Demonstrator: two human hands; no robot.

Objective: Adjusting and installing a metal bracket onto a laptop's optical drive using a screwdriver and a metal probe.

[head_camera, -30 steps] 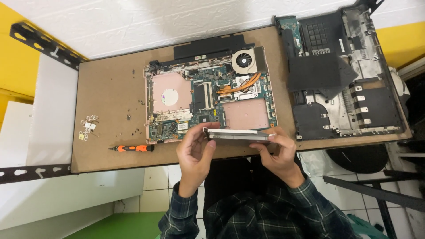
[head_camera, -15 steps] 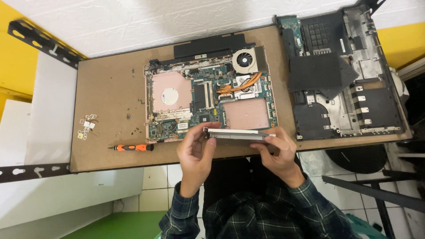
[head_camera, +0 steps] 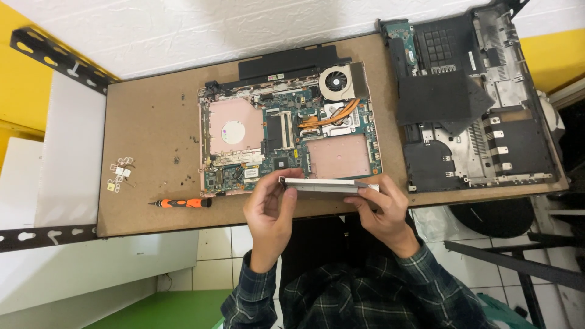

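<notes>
Both hands, left hand (head_camera: 271, 204) and right hand (head_camera: 382, 207), gripped the slim drive module (head_camera: 328, 184) by its ends, its long axis running left-right just before the exposed motherboard (head_camera: 286, 140).

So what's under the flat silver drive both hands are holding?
The flat silver drive, held by the left hand and right hand, overhangs the opened laptop's near edge and the brown tabletop. Whatever sits directly beneath is covered.

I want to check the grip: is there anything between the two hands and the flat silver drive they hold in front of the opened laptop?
Nothing visible. The left hand and the right hand grip the ends of the silver drive directly, fingers on its edges. The orange screwdriver lies apart on the board.
</notes>
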